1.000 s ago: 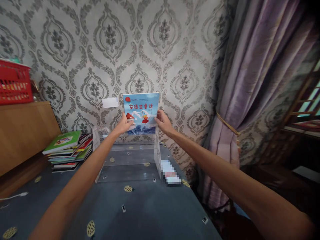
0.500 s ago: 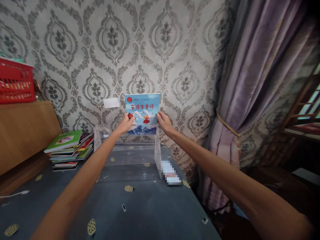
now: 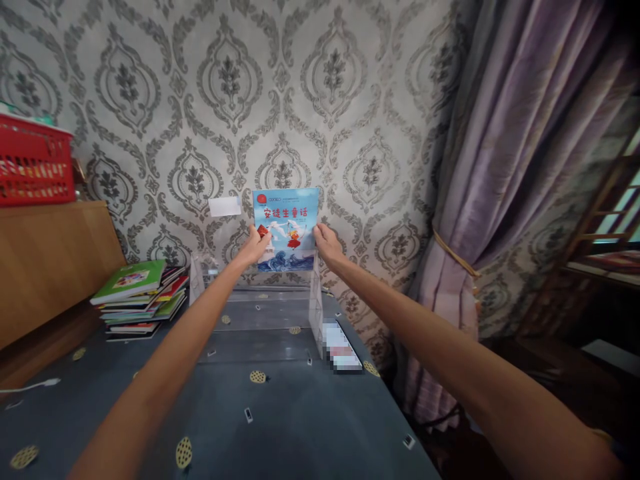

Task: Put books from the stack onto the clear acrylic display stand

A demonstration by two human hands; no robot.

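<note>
Head-worn view (wide): faces wall, slants down over dark surface.

Red basket atop wooden cabinet; purple curtain tied back

The book bears the title 安徒生童话 in large red characters across the upper half of its blue cover. The smaller print above it, right of a red round mark, cannot be read. The phone screen on the surface is pixelated, illegible.
</note>
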